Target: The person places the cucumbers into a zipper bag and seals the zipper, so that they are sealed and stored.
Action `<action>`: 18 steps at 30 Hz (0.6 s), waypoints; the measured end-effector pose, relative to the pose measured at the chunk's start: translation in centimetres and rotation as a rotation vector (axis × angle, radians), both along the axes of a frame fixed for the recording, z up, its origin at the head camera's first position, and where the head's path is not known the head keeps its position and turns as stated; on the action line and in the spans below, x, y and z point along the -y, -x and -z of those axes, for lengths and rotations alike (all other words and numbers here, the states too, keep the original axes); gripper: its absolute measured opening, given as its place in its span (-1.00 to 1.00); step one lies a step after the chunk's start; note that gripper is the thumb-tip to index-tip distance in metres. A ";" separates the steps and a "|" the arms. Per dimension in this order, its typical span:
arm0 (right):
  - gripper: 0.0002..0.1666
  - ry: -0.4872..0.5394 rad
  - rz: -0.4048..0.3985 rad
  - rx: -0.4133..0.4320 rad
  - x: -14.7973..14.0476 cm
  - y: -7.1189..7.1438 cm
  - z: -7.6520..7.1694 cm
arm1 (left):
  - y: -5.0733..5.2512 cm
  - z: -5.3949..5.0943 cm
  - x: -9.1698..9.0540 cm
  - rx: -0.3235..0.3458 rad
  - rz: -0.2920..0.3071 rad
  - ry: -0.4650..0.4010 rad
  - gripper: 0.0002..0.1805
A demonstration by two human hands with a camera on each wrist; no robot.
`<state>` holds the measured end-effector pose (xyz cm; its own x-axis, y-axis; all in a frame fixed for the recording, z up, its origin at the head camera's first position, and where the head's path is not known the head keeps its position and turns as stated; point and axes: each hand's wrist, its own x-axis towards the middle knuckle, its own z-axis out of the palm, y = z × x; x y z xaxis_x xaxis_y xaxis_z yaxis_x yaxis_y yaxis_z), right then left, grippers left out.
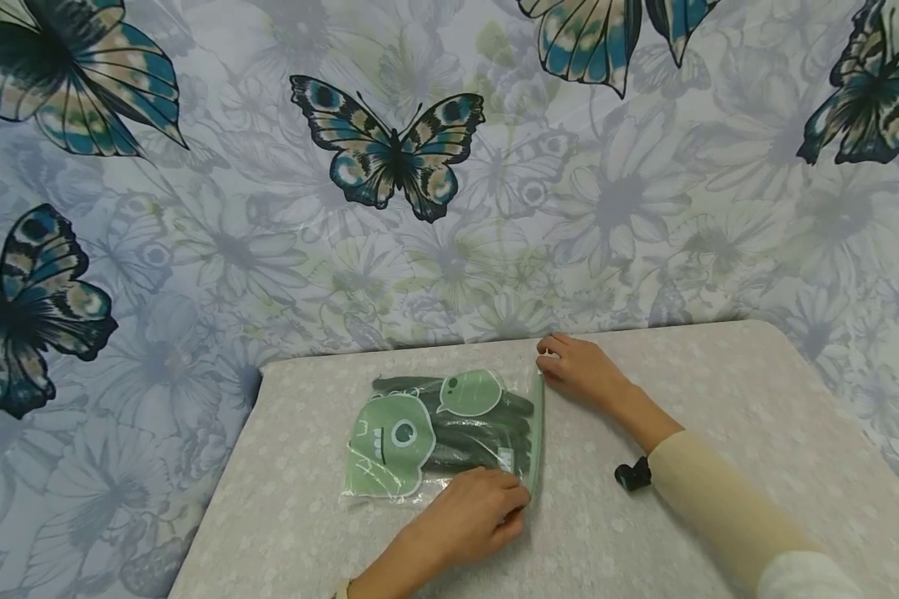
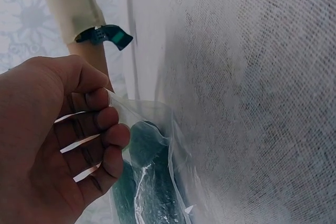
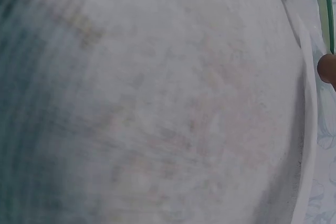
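Observation:
A clear plastic zip bag (image 1: 464,491) with a light green cartoon print lies flat on the table. Inside it are several long, dark green, round-ended objects that look like cucumbers (image 1: 464,449). Along the bag's right edge runs a green zip strip (image 1: 537,424). My left hand (image 1: 479,512) pinches the near corner of that edge between thumb and index finger; the left wrist view shows the clear corner of the bag in the left hand (image 2: 68,129). At the far corner, my right hand (image 1: 577,366) pinches the strip's end. Only a fingertip (image 3: 327,68) of it enters the right wrist view.
A pale patterned cloth covers the table (image 1: 644,549). Behind the table's far edge hangs a floral backdrop (image 1: 614,208) with butterflies. A small black device (image 1: 633,475) sits at the right sleeve's cuff.

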<state>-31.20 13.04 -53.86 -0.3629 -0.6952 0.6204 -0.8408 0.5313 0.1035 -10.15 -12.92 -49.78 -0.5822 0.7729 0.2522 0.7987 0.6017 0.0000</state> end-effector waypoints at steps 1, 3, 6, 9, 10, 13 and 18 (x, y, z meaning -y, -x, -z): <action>-0.75 0.006 0.001 -0.002 0.0 0.1 0.1 | 0.0 0.0 0.0 -0.002 0.000 0.001 -0.66; -0.75 0.012 0.011 0.000 0.0 0.1 0.1 | -0.1 0.1 0.0 -0.002 -0.001 0.002 -0.65; -0.75 0.007 0.045 0.020 0.1 0.1 0.1 | -0.1 0.2 -0.1 0.010 -0.002 0.000 -0.63; -0.79 -0.006 0.082 0.048 0.0 -0.1 0.1 | 0.0 0.1 -0.2 0.069 -0.002 -0.023 -0.62; -0.81 -0.006 0.087 0.054 0.1 -0.1 0.2 | 0.0 0.1 -0.2 0.094 -0.003 -0.033 -0.62; -0.87 0.002 0.099 0.092 -0.2 -0.7 0.4 | 0.0 0.2 0.0 0.161 -0.009 -0.063 -0.63; -0.84 0.025 0.151 0.258 -1.9 -2.1 0.4 | -0.1 0.1 1.0 0.317 -0.016 -0.081 -0.70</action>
<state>-29.11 14.94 -54.24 -0.6090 -0.6069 0.5106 -0.7489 0.6520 -0.1183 -10.08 -13.88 -49.86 -0.6538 0.7476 0.1167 0.7416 0.6024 0.2952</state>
